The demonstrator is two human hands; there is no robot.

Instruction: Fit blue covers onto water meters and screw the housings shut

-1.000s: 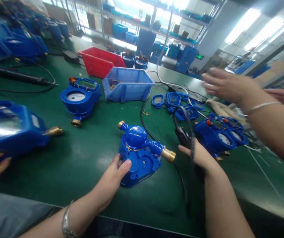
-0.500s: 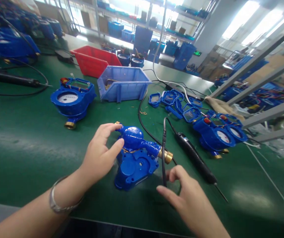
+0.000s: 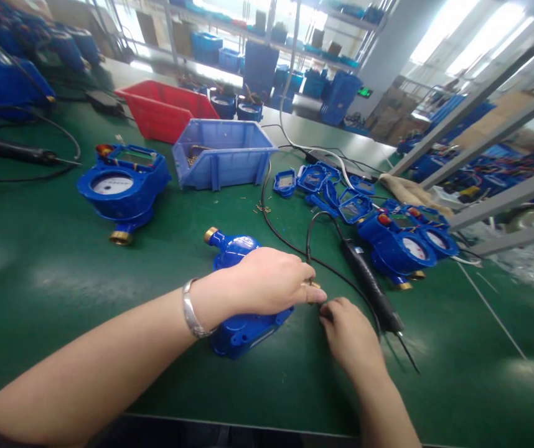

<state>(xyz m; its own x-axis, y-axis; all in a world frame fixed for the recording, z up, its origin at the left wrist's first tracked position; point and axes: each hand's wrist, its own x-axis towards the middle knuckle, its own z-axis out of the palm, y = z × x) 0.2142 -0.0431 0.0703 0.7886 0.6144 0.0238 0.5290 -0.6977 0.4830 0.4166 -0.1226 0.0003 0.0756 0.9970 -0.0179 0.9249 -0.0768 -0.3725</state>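
Meter (image 3: 238, 246), blue, laid on desk (image 3: 267, 389) beneath the left hand (image 3: 271, 280); long axis slanted rightward and nearer, its right brass end (image 3: 313, 285) flanked by the right hand (image 3: 353, 336). Fingers of both hands bent; grip cannot be told.

Your left hand (image 3: 271, 280) hides much of the meter (image 3: 233, 247). You cannot see if your right fingers (image 3: 337, 307) hold something.
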